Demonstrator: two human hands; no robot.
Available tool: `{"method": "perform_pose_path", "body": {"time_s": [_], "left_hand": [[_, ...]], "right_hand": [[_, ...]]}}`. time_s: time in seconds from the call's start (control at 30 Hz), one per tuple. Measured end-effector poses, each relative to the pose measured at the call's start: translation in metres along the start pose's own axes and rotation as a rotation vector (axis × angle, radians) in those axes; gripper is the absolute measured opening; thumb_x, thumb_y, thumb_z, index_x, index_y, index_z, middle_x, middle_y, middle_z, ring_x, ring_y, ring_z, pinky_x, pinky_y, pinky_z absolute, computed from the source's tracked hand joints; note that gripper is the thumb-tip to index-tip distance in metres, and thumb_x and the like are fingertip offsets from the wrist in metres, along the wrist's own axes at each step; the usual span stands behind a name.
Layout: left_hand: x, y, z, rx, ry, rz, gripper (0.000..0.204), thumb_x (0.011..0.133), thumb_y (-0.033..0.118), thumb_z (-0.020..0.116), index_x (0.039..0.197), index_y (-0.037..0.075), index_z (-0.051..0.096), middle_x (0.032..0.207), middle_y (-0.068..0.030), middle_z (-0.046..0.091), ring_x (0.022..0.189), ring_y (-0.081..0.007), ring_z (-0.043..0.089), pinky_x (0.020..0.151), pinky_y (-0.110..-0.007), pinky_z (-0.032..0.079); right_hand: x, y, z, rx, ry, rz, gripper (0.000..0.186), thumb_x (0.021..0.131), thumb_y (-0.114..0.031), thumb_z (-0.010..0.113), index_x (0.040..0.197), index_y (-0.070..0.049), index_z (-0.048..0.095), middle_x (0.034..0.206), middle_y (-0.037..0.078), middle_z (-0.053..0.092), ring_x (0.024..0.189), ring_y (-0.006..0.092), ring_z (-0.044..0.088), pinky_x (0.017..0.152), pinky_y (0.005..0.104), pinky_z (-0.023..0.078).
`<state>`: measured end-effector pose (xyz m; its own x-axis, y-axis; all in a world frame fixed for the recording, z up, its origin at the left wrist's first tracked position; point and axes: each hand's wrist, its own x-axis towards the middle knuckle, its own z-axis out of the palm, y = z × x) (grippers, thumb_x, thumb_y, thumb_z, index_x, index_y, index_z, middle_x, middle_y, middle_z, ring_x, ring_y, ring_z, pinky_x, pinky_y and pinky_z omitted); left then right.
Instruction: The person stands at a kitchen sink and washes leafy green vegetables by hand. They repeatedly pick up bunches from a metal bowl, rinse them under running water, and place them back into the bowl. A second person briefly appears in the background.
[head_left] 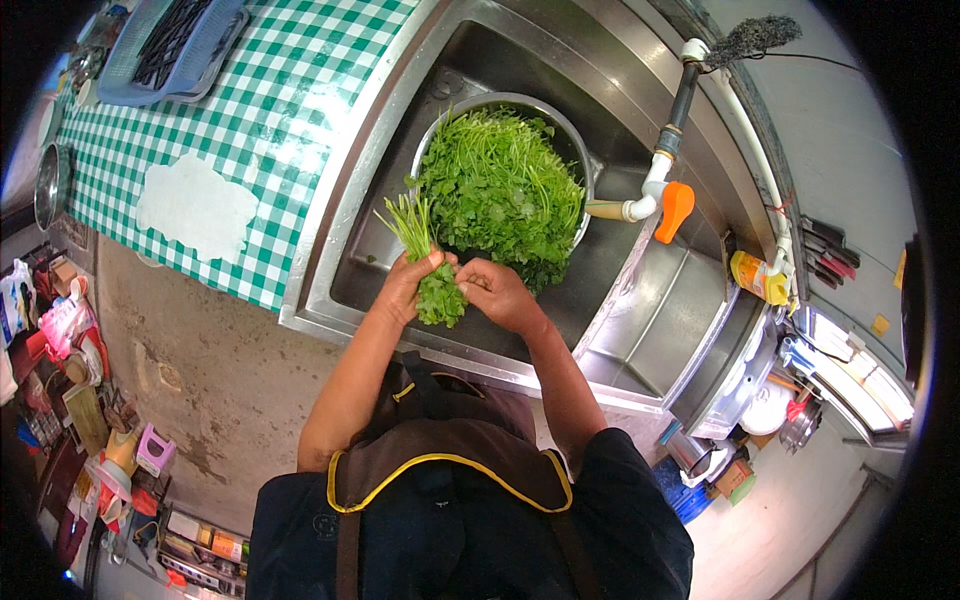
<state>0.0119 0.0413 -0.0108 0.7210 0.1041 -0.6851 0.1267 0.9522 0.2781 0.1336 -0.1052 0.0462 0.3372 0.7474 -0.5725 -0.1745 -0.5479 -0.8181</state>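
My left hand point(410, 285) grips a small bunch of leafy greens point(437, 300), its pale stems pointing up and its leaves hanging down between my hands. My right hand point(493, 295) is beside it with fingers curled in a pinch at the bunch's right side; what is in those fingertips is too small to make out. Just beyond my hands a round metal bowl point(578, 150) heaped with more greens point(505, 190) sits in the steel sink basin point(365, 260), above the near rim of the sink.
A checked cloth counter point(280, 120) at left holds a blue plastic basket point(165, 50) and a steel bowl point(52, 185). To the right are a pipe tap with orange handle point(675, 210), a second basin point(655, 300), a yellow container point(758, 278) and hung knives point(828, 250).
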Motion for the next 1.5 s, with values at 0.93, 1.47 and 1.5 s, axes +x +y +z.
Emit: {"method": "perform_pose_path", "body": {"time_s": [0.93, 1.47, 1.5], "left_hand": [[-0.017, 0.01, -0.016, 0.137, 0.007, 0.026, 0.034, 0.087, 0.015, 0.071, 0.117, 0.003, 0.059, 0.087, -0.0066, 0.064, 0.082, -0.0184, 0.063, 0.076, -0.032, 0.051], [-0.011, 0.009, -0.008, 0.067, 0.011, -0.009, 0.029, 0.086, 0.011, 0.071, 0.111, 0.005, 0.059, 0.096, -0.0114, 0.068, 0.088, -0.0211, 0.065, 0.075, -0.037, 0.056], [-0.011, 0.009, -0.008, 0.073, 0.022, -0.011, 0.028, 0.086, 0.011, 0.071, 0.111, 0.005, 0.059, 0.096, -0.0113, 0.068, 0.088, -0.0211, 0.065, 0.075, -0.036, 0.056]], "right_hand": [[0.11, 0.026, -0.105, 0.296, 0.44, 0.088, 0.015, 0.09, -0.019, 0.067, 0.095, -0.004, 0.065, 0.073, 0.0, 0.061, 0.056, 0.007, 0.049, 0.05, 0.0261, 0.039], [0.086, 0.046, -0.096, 0.069, 0.463, -0.049, 0.011, 0.089, -0.014, 0.066, 0.092, -0.004, 0.063, 0.079, -0.003, 0.062, 0.07, 0.0076, 0.055, 0.065, 0.0239, 0.044], [0.085, 0.048, -0.094, -0.091, 0.498, -0.034, 0.01, 0.089, -0.012, 0.066, 0.092, -0.003, 0.063, 0.079, -0.002, 0.062, 0.07, 0.0075, 0.055, 0.065, 0.024, 0.044]]}}
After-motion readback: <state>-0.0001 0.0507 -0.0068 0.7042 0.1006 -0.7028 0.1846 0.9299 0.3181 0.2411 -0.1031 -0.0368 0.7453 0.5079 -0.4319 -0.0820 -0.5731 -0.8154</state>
